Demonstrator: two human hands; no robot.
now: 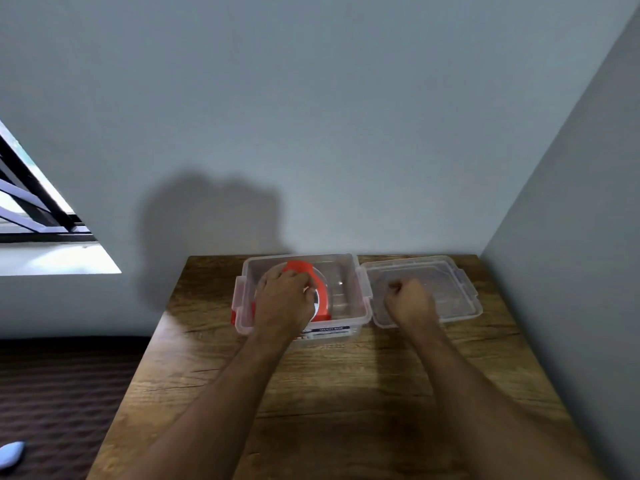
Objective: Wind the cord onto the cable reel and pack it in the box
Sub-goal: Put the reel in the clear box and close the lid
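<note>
The reel [320, 292], red, sits inside the clear box [349, 318] at the table's [346, 393] far edge, and our left hand [282, 301] is curled over its top, gripping it; our right hand [410, 301] is a loose fist holding nothing, over the lid [453, 282] lying just right of the box

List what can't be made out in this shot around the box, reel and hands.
Head view only:
- Cable reel in the clear box: mostly hidden by the left hand; cord winding not visible.
- Box label: text too blurred to read.
- Right hand fist over the lid: contents, if any, hidden by the fingers.
</note>
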